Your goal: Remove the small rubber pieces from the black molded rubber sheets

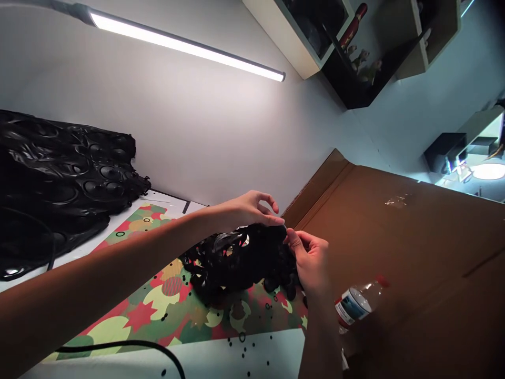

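Observation:
A crumpled black plastic sheet (236, 258) full of round holes lies over the patterned mat, its upper right corner raised between my hands. My left hand (252, 209) is closed in a pinch at that corner, with the other fingers curled above. Just beside it, my right hand (311, 258) pinches the same edge between thumb and bent forefinger. The fingertips of both hands almost meet. Below the corner sits a cluster of small black round pieces (282, 281). Small black rings and dots lie scattered on the mat (134, 318) and the white tabletop (221, 363).
Another big black sheet with round bumps (67, 184) is heaped at the left. A brown cardboard box (414, 247) rises at the right, with a clear red-capped bottle (353, 306) by it. A lit lamp bar (189, 47) hangs above; a black cable (118, 345) crosses the front.

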`<act>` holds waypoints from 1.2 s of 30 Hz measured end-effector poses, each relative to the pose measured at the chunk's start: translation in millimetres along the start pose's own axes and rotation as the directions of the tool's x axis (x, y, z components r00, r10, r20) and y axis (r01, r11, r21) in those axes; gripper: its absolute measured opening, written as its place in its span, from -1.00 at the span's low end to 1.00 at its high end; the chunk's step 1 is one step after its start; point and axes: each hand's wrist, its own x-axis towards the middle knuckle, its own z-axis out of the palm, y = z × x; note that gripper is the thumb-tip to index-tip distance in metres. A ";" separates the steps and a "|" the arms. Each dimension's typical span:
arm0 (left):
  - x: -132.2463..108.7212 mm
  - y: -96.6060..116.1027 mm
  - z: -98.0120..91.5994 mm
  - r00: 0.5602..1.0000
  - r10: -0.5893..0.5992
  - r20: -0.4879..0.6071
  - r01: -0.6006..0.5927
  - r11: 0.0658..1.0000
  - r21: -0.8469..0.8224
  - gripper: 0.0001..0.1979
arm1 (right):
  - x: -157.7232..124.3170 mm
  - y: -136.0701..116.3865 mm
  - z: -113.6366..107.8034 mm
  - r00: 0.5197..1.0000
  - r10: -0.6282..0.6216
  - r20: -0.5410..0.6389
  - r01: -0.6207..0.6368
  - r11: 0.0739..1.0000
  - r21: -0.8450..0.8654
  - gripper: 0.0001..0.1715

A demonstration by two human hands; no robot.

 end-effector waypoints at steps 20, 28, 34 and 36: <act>2.2 -3.6 -2.9 0.987 -0.117 0.111 0.114 0.993 0.034 -0.45 | -15.2 1.9 -16.3 0.988 0.091 0.121 -0.084 0.995 -0.062 -0.38; 1.7 -2.6 -3.5 0.986 -0.120 0.115 0.104 0.984 0.142 -0.54 | -16.1 -0.4 -10.3 0.998 0.033 0.051 -0.023 0.983 -0.180 -0.34; 4.3 -6.4 -4.7 0.990 -0.098 0.103 0.084 0.987 0.138 -0.59 | -21.6 -3.2 -11.6 0.998 0.052 0.043 -0.043 0.979 -0.197 -0.36; 5.2 -7.1 -4.9 0.991 -0.097 0.087 0.085 0.988 0.131 -0.61 | -22.4 -3.1 -12.2 0.996 0.070 0.062 -0.054 0.973 -0.226 -0.38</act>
